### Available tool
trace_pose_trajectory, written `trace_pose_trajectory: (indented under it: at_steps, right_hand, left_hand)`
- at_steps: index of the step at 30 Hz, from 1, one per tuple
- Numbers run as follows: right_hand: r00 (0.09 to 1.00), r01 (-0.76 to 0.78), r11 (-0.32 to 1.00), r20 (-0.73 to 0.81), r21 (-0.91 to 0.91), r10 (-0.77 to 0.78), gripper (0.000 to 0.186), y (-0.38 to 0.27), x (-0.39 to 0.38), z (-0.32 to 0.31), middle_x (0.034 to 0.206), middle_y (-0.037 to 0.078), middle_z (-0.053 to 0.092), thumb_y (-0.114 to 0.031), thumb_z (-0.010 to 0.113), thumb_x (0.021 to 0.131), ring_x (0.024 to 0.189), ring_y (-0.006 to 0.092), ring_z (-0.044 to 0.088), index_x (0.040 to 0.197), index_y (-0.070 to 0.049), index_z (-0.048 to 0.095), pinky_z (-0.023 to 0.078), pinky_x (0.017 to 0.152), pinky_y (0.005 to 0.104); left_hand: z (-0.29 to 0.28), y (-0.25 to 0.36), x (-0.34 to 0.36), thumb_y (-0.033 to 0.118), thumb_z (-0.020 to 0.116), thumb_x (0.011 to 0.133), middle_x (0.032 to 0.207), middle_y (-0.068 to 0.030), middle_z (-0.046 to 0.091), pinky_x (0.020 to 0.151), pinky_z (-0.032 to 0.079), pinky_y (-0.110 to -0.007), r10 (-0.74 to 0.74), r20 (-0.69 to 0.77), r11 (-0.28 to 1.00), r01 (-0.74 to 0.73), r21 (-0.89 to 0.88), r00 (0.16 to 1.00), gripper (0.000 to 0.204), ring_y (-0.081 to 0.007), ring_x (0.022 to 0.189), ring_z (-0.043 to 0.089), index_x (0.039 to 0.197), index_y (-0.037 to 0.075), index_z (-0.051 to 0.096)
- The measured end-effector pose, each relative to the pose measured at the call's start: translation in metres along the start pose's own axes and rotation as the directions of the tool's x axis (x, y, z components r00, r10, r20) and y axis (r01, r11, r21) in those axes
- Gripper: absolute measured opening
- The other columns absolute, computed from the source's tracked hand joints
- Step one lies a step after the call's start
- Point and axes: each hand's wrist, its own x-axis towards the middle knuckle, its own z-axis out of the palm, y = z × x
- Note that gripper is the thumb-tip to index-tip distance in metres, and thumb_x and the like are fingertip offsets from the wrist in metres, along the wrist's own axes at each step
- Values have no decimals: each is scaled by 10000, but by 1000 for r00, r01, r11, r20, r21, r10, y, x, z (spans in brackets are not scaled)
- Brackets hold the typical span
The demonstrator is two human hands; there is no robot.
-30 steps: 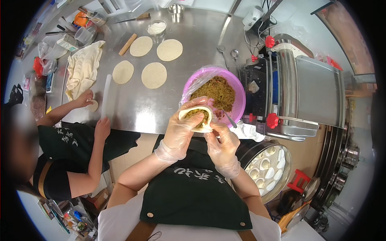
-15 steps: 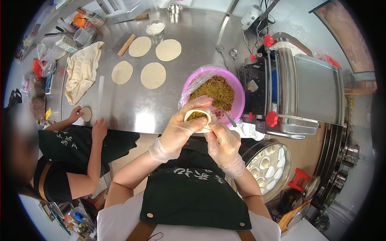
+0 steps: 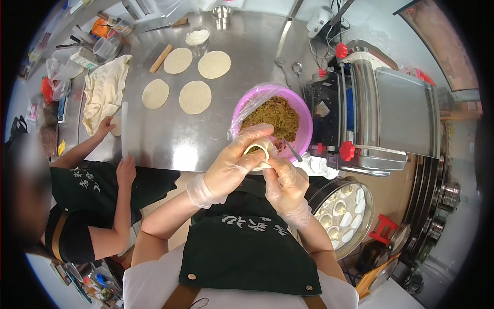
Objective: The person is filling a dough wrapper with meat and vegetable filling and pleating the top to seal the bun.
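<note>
My left hand (image 3: 229, 170), in a clear plastic glove, cups a round dough wrapper (image 3: 257, 147) with brownish-green filling, its thumb over the opening. My gloved right hand (image 3: 285, 188) pinches the wrapper's right edge. Both hands are just in front of a pink bowl (image 3: 305, 123) of chopped filling (image 3: 270, 118), partly draped with plastic film, with a utensil handle (image 3: 296, 154) sticking out. The underside of the wrapper is hidden by my fingers.
The steel table (image 3: 170, 139) holds several dough rounds (image 3: 195, 97), a wooden rolling pin (image 3: 160, 58) and draped cloth (image 3: 103, 90). A co-worker (image 3: 92, 206) handles dough at left. A roller machine (image 3: 365, 103) stands right, a round tray (image 3: 339, 221) of shaped pieces below it.
The wrapper's opening has narrowed under my fingers and my left hand has tilted slightly. The co-worker's hands shifted about the dough and the white rod at left.
</note>
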Motion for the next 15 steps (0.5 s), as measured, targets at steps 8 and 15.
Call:
trace_pose_trajectory:
  at_steps: [8, 15]
  right_hand:
    - [991, -131, 989, 18, 70, 130, 353, -4, -1, 4, 783, 146, 666, 71, 704, 785, 582, 256, 657, 1123, 25, 611, 516, 527, 327]
    - [982, -152, 984, -103, 91, 161, 310, 4, -10, 15, 753, 153, 664, 67, 695, 803, 598, 250, 679, 1094, 17, 600, 523, 542, 326]
  left_hand:
    - [-5, -12, 9, 77, 498, 984, 1396, -130, 477, 1082, 380, -348, 263, 85, 831, -270, 486, 961, 405, -210, 1297, 465, 1377, -16, 467]
    - [17, -25, 7, 40, 581, 945, 1420, -120, 480, 1061, 402, -322, 183, -211, 973, -208, -101, 960, 412, -181, 1289, 475, 1354, 33, 535]
